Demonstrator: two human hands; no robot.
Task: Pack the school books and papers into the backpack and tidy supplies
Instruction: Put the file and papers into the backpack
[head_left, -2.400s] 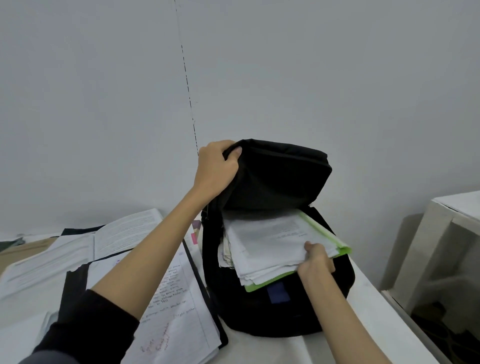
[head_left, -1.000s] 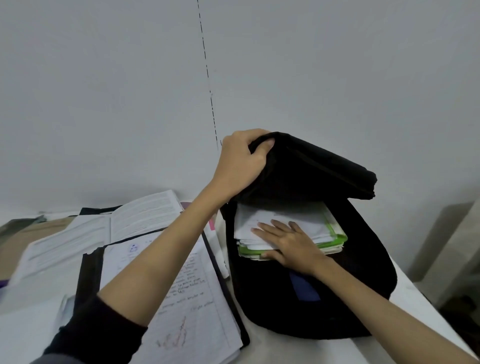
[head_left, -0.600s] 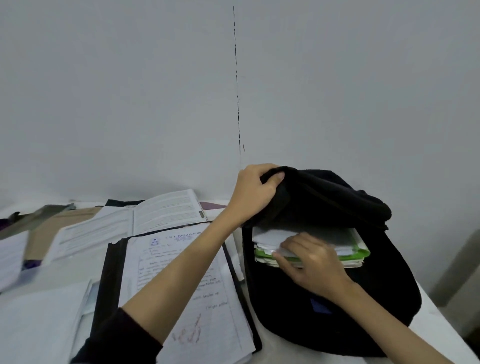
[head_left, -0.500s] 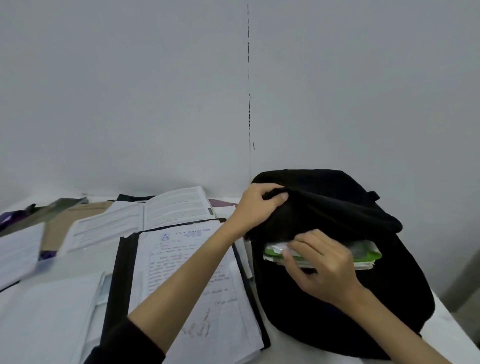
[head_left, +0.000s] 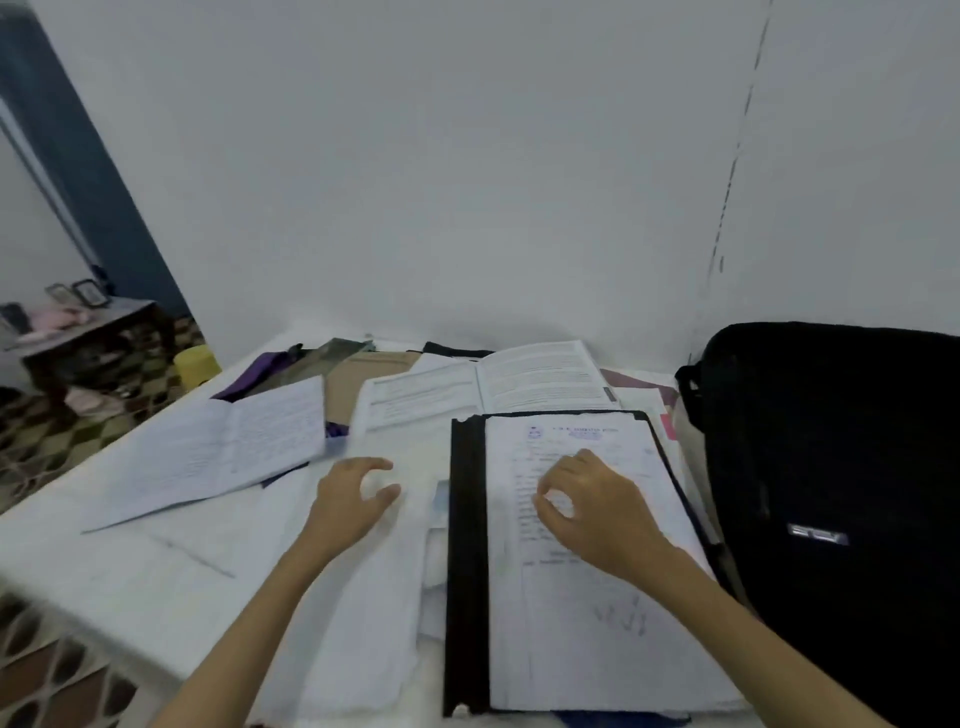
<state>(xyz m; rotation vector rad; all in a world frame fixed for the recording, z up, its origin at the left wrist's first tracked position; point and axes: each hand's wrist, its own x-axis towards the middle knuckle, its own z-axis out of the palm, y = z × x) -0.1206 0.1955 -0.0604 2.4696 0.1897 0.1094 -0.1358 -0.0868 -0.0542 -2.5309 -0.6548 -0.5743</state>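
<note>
Both hands hovering over the white counter (head_left: 104, 582), empty. Left hand (head_left: 350, 499) above loose white sheets (head_left: 363, 613), fingers loosely curled with thumb and forefinger forming an open ring, holding nothing. Right hand (head_left: 592, 506) above the written page of the black clip-spine report folder (head_left: 467, 561), fingers likewise curled and relaxed, gripping nothing; whether the fingertips touch the paper cannot be told through the blur.

Black fabric backpack (head_left: 831, 493) standing upright at the right, just beside the folder's right edge, against the white wall. Behind the folder, an open printed textbook (head_left: 483, 384); to the left, an open handwritten notebook (head_left: 218, 447) lying partly over a purple item and brown card.

Probably next in line: the folder. Likely light but floppy, a thin plastic cover with the stiffness only along the black spine, so best taken by that spine with one hand and supported under the far edge with the other, otherwise liable to sag and fan open. Loose sheets beneath and beside likely slippery against each other; better squared into one stack and pinched at a long edge than lifted singly. Open textbook heavier and stiffer; worth closing first, then gripping across the spine. Backpack soft-walled, mouth probably needing to be held open while anything slides in.
</note>
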